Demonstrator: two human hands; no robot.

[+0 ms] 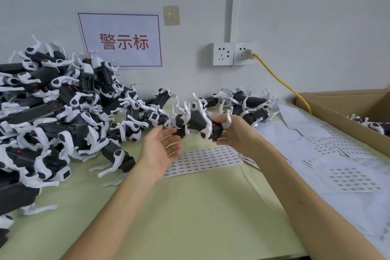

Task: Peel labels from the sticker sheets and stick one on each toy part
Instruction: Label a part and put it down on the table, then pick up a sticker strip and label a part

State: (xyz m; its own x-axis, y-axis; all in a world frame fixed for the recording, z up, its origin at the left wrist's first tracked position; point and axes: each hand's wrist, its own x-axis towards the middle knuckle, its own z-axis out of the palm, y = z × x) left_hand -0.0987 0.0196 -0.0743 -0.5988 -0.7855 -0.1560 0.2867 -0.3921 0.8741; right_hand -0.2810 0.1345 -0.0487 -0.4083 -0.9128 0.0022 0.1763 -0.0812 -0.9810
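- I have the right hand [234, 133] curled round one end of a black toy part [198, 122] with white legs, holding it up off the desk [190, 207].
- The left hand [160, 150] is wide, palm up and fingers loose, just beside the part's other end. I cannot tell whether the fingertips touch it, nor whether a label sits on any finger.
- Directly below both hands lies a sticker sheet [202, 158], flat on the desk, with most of its rows of small labels in place.
- I cannot see a label on the held part from this angle, so I judge it is either about to get one or has just had one.
- To the left, a big pile of toy parts [52, 112] leans against the wall; these look like the stock to be done.
- A smaller group of parts [249, 105] lies by the wall beyond the hands.
- At the right, used sheets [348, 175] are scattered, several with gaps or bare backing, and a cardboard box [329, 110] holds a few parts [375, 126].
- My reading: some labelling is done, but going by the size of the pile, most of the job is left.
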